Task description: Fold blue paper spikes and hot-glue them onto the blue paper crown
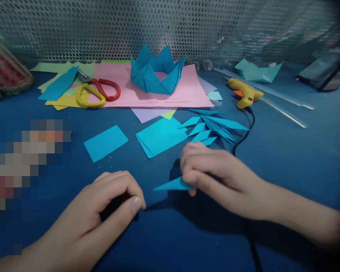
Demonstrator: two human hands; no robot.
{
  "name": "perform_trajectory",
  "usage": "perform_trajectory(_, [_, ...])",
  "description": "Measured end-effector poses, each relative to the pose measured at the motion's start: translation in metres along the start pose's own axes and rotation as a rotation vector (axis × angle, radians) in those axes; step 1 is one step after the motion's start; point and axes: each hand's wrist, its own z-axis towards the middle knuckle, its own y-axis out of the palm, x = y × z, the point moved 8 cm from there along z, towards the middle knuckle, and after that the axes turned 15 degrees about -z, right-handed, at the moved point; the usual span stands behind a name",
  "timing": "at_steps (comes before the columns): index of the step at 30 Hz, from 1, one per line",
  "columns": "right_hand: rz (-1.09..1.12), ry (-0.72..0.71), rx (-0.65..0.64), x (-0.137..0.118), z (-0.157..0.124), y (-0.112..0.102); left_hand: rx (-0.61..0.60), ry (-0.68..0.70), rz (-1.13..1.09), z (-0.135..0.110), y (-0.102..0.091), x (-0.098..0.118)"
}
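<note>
Nearest the camera, the left hand is curling low over the blue worktop, its grip looking narrow, with the thumb tip pressing close to the index finger; I cannot tell whether anything thin is sitting between them. Opposite, the right hand is holding a folded blue paper spike in a closed grip, fingers covering its wide end while the tip is pointing toward the left hand, apart from it. Beyond the right hand, slim blue folded pieces are lying in a loose heap beside overlapping blue sheets. One blue rectangle is lying separately to their left. Farther back, a pointed blue paper ring is standing on pink sheets, scissors are resting left of it, and a yellow glue gun is lying to its right.
</note>
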Motion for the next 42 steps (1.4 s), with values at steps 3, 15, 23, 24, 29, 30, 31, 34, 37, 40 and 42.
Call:
perform_trajectory(3, [-0.374, -0.040, 0.063, 0.016, -0.003, -0.019, 0.050, -0.003, 0.001, 0.000, -0.002, 0.001])
perform_trajectory(15, [-1.015, 0.046, 0.173, 0.041, -0.008, -0.049, 0.064, 0.088, 0.065, 0.001, 0.000, 0.008])
perform_trajectory(23, [-0.834, 0.007, -0.058, 0.036, -0.005, 0.001, 0.032, 0.113, 0.083, 0.000, 0.002, 0.008])
perform_trajectory(24, [-0.804, 0.010, -0.092, 0.036, -0.005, 0.005, 0.026, 0.114, 0.091, 0.000, 0.002, 0.008])
perform_trajectory(29, [-0.695, 0.013, -0.135, 0.031, -0.005, 0.013, 0.015, 0.114, 0.108, 0.000, 0.003, 0.009])
perform_trajectory(30, [-0.685, 0.009, -0.124, 0.030, -0.004, 0.012, 0.023, 0.119, 0.109, 0.000, 0.003, 0.010])
perform_trajectory(31, [-0.679, 0.003, -0.105, 0.028, -0.004, 0.012, 0.034, 0.127, 0.107, 0.000, 0.002, 0.010])
perform_trajectory(34, [-0.621, -0.043, 0.002, 0.018, -0.004, 0.005, 0.115, 0.160, 0.085, -0.002, -0.004, 0.009])
perform_trajectory(37, [-0.374, -0.066, 0.065, 0.005, -0.005, -0.003, 0.223, 0.168, 0.061, -0.003, -0.016, 0.000])
perform_trajectory(40, [-0.068, 0.021, 0.035, -0.001, -0.004, -0.004, 0.273, 0.140, 0.000, -0.001, -0.027, -0.012])
perform_trajectory(42, [0.097, 0.099, 0.012, -0.001, -0.004, -0.002, 0.270, 0.135, -0.056, 0.001, -0.030, -0.016])
